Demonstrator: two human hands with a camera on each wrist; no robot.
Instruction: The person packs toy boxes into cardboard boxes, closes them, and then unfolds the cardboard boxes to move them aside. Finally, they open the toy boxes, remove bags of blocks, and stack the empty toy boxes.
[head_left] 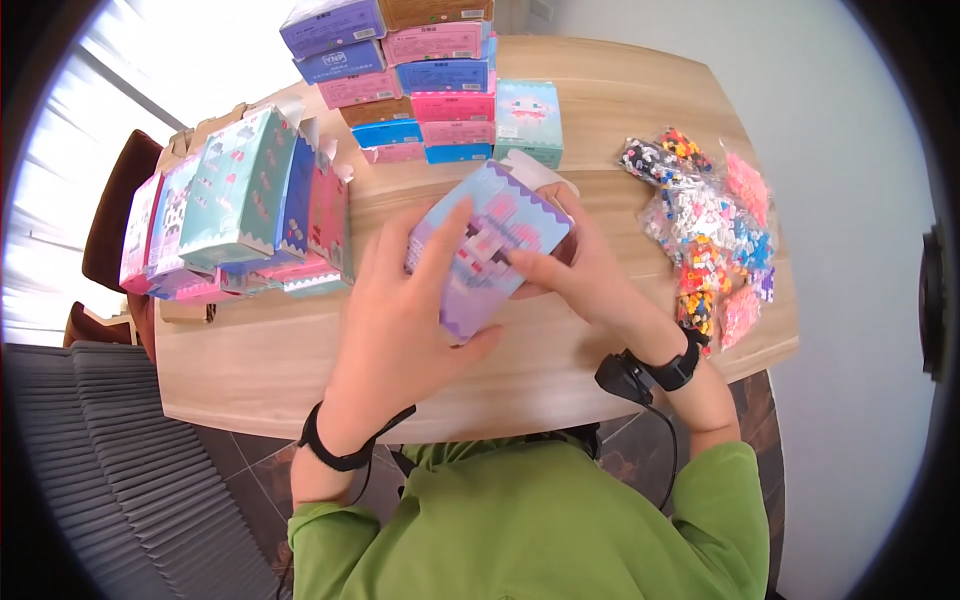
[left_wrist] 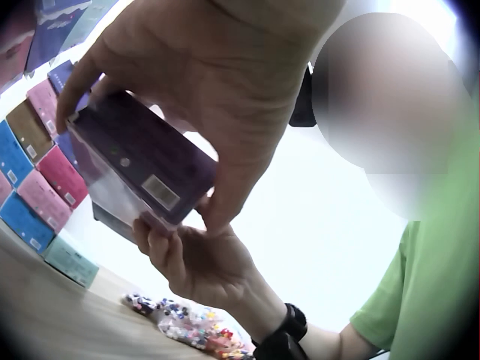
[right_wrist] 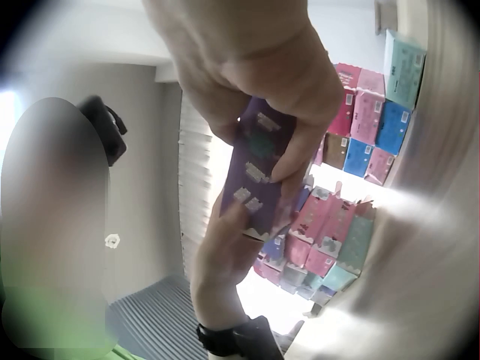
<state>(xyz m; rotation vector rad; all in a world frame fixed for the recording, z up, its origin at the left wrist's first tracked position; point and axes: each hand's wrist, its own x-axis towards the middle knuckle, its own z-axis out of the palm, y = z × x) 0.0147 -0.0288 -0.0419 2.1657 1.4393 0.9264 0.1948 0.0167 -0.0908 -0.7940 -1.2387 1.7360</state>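
Note:
A small purple and light-blue cardboard box (head_left: 480,290) with a pixel-style picture on its front is held between both hands over the table. My left hand (head_left: 385,300) grips its left side, fingers across the front and thumb by the lower corner. From the right, my right hand (head_left: 590,265) holds the upper end, its thumb lying on the picture. A pale flap (head_left: 540,172) sticks up behind that end. In the left wrist view, the box's dark purple side (left_wrist: 127,150) carries a barcode label. Printed text marks the purple side (right_wrist: 255,169) in the right wrist view.
Stacked coloured boxes (head_left: 440,105) stand at the back of the wooden table (head_left: 600,90), with a mint box (head_left: 528,115) beside them. More boxes (head_left: 235,190), some with torn flaps, stand at the left. Clear bags of small colourful bricks (head_left: 700,220) lie at the right.

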